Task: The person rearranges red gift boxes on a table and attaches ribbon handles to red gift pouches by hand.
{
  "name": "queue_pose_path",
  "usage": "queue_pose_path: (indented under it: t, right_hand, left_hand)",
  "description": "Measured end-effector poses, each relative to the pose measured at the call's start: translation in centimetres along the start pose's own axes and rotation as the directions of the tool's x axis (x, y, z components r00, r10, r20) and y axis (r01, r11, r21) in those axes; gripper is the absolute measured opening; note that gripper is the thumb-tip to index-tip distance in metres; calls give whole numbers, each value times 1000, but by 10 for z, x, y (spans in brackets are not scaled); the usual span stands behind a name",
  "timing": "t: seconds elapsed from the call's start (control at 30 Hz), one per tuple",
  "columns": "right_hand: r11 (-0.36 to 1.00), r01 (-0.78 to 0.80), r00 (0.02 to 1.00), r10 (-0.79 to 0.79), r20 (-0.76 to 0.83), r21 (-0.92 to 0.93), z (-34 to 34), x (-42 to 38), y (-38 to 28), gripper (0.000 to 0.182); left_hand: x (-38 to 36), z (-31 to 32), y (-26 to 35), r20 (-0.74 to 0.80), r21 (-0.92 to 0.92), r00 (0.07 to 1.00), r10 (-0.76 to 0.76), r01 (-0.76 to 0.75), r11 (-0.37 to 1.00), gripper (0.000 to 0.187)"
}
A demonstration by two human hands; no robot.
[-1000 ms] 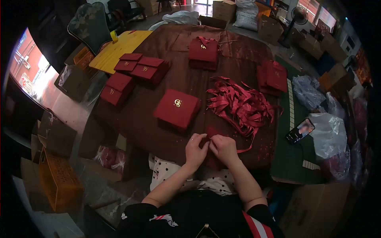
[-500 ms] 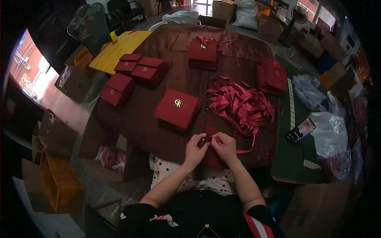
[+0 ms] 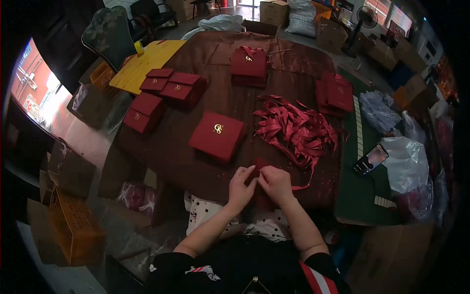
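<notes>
Red ribbon (image 3: pixel 299 186) looks soft and floppy; left hand (image 3: pixel 241 186) and right hand (image 3: pixel 277 183) pinch it by the folded pouch (image 3: pixel 261 195) at the table's near edge.

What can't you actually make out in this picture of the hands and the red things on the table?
- Red piece, head view: mostly covered by the left hand and right hand; its shape is unclear.
- Gold emblem on the nearest red box: too small to read.
- Phone screen: too small and blurred.
- Ribbon pile: tangled, strands uncountable.
- Picture corners: black from the lens.
</notes>
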State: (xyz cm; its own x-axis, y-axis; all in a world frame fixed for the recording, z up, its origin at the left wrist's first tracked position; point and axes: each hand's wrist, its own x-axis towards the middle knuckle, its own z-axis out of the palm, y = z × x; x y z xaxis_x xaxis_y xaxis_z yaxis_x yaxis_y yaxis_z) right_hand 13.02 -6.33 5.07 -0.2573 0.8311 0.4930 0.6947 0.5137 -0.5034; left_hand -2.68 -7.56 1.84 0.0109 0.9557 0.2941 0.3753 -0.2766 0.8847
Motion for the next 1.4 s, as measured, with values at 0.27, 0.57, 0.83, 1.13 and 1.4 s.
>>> queue_pose_path:
  t: [0.27,0.57,0.83,1.13,1.4]
  right_hand:
    - [980,-160,985,150,90,120,0,1,-1,12]
    - [966,-218,971,229,-66,142,-1,1,-2,8]
    - [876,-379,916,401,-15,297,-10,-12,19,14]
    - [916,-401,916,401,11,-24,-20,-27,45,38]
    - [907,-416,909,413,-53,-72,-20,-28,36,40]
  left_hand:
    - [-4,4,5,-37,63,999,4,-2,998,41]
    - [15,-10,-4,146,-175,984,-97,122,977,42]
    - [40,1,2,307,60,951,-35,18,998,25]
    - [43,3,23,259,290,957,131,-207,934,8]
    - [11,-38,44,-61,44,992,-108,111,993,20]
